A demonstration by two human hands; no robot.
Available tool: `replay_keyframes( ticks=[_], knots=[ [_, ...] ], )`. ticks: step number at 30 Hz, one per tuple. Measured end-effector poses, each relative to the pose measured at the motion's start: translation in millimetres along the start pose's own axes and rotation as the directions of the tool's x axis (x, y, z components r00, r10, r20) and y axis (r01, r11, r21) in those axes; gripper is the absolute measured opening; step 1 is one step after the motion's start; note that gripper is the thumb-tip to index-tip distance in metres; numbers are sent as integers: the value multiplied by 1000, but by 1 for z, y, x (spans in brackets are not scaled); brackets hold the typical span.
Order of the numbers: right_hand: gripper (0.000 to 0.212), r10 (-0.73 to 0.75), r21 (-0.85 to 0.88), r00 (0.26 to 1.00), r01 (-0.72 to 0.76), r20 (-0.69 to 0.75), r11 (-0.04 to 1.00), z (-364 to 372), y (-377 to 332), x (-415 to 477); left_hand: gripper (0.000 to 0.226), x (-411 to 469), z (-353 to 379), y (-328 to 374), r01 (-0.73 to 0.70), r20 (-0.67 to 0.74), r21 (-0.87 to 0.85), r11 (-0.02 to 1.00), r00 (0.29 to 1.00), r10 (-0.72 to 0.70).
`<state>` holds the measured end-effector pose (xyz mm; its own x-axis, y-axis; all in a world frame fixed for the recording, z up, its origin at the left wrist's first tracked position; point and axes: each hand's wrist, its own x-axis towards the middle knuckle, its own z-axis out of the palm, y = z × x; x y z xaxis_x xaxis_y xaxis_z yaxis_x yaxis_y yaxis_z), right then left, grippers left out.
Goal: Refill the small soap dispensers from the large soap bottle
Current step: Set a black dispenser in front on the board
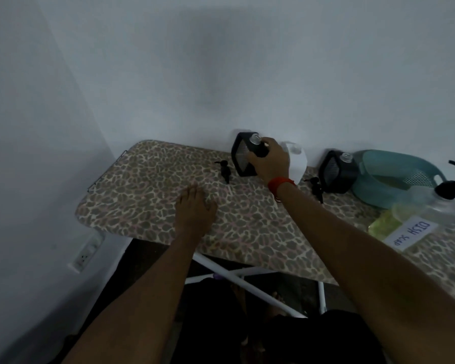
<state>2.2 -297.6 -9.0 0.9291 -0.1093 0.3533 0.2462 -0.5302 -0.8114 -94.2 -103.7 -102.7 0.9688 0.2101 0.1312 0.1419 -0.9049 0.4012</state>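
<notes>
Dispensers stood uncapped at the far edge of the counter (147, 206), pumps lying beside them. Your right hand (269, 164) had its fingers (263, 148) wrapped round the neck of the left dispenser (243, 158); your left hand (195, 206) lay flat and empty. The large soap bottle (428, 206) waited at the near right. Positioning seemed the step; next you would need to fetch that bottle and pour steadily.

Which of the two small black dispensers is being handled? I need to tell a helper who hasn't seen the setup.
Start at the leopard-print board against the wall. Two black dispensers stand along its far edge, both with pumps removed. The handled dispenser is the left one, gripped at its neck by the right hand, in front of a white bottle; the other dispenser stands untouched beside the teal basket.
</notes>
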Motion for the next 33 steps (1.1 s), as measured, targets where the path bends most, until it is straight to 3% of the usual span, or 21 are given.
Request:
replay_keyframes(
  ticks=[2, 5, 7, 9, 20, 26, 29, 33],
  knots=[
    [44, -106, 48, 992, 103, 67, 994, -23, -1, -11, 64, -1, 0, 0, -2, 1, -9, 1000, 1000, 2],
    [51, -190, 47, 919, 186, 345, 982, -66, 8, -28, 65, -2, -1, 1, 9, 2, 11, 1000, 1000, -9],
    [54, -184, 7, 848, 208, 497, 978, -91, 22, -42, 66, -2, -2, 2, 7, 7, 22, 1000, 1000, -7],
    [55, -139, -20, 828, 179, 544, 984, -108, 38, -57, 66, -2, -4, 3, -2, 18, 30, 1000, 1000, 2],
    [53, -145, 73, 849, 125, 509, 989, -120, 61, -79, 66, -6, -5, -1, -43, 46, 12, 999, 998, 42],
    [81, -68, 134, 852, -2, 519, 991, -119, 65, -87, 62, -6, -9, -1, -45, 72, -59, 997, 996, 50],
    [82, 1, 95, 920, -41, 392, 995, -121, 67, -96, 59, -14, -14, 7, -21, 38, -244, 970, 999, 31],
    [48, -56, 121, 995, 46, 86, 992, -138, 62, -108, 56, -27, -30, 34, -18, -128, -408, 913, 991, -37]
  ],
)
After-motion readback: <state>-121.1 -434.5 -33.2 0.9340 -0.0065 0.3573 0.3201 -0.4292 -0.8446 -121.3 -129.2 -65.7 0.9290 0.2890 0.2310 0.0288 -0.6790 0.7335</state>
